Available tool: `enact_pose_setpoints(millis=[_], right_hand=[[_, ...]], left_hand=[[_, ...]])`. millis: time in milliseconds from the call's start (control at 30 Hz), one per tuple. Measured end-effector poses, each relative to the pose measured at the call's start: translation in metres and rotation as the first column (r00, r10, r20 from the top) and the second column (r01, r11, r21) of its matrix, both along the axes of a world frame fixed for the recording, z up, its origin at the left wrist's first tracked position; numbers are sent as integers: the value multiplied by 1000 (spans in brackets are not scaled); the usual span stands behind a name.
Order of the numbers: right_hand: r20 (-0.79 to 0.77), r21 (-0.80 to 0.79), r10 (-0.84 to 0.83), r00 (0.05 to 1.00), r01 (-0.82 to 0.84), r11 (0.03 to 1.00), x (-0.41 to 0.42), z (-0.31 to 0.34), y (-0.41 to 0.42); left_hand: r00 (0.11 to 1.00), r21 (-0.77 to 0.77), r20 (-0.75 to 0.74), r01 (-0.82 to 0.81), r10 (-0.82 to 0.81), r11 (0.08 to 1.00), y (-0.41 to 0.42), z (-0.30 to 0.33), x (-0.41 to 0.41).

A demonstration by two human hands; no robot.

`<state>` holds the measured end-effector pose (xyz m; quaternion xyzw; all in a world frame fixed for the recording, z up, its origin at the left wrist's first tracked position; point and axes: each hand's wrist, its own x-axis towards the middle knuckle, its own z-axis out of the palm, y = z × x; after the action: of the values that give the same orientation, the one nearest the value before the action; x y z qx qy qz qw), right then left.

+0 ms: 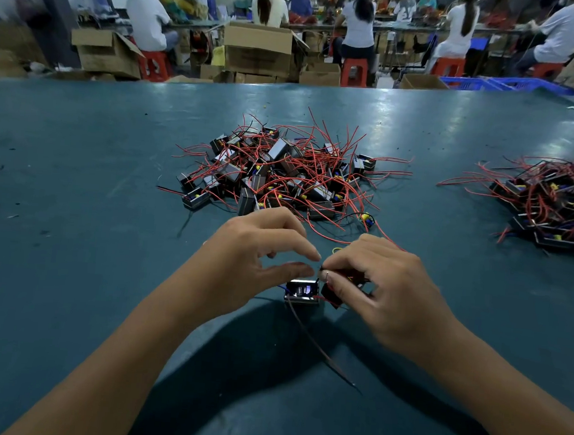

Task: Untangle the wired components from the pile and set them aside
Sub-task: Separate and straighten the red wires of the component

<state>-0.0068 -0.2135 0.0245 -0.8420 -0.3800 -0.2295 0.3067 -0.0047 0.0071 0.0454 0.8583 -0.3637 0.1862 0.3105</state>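
A tangled pile of small black box components with red wires (282,172) lies mid-table. Just in front of it my right hand (379,290) grips a black wired component (332,294) between thumb and fingers. A second component (302,291), black with a shiny face, rests on the table between my hands, and a dark wire (320,347) trails from it toward me. My left hand (258,263) hovers beside it with thumb and forefinger curved and apart, holding nothing. A red wire (332,236) runs from the pile toward my right hand.
A second heap of wired components (554,207) lies at the table's right edge. The teal table top (74,200) stretches wide on the left. Beyond the far edge are cardboard boxes (257,48), red stools, blue crates and seated workers.
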Motion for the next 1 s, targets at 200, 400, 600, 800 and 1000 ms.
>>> enact_pose_setpoints(millis=[200,400,600,800,1000], right_hand=[[12,-4,19,1000,-19,1000,-3,2,-1],[25,-29,46,999,-45,999,-3,3,-1],[36,-61,61,998,-58,996,-2,2,-2],[141,-103,64,988,-50,993,0,1,-1],[213,-124,52,976,-26,992,2,1,-1]], left_hand=[[997,-3,66,28,-28,1000,-4,-3,0],[999,31,21,39,-39,999,-3,-1,-1],[998,50,6,59,-59,997,-2,0,-1],[998,66,-37,46,-44,997,-7,1,-5],[993,46,-114,44,-38,998,-8,2,-7]])
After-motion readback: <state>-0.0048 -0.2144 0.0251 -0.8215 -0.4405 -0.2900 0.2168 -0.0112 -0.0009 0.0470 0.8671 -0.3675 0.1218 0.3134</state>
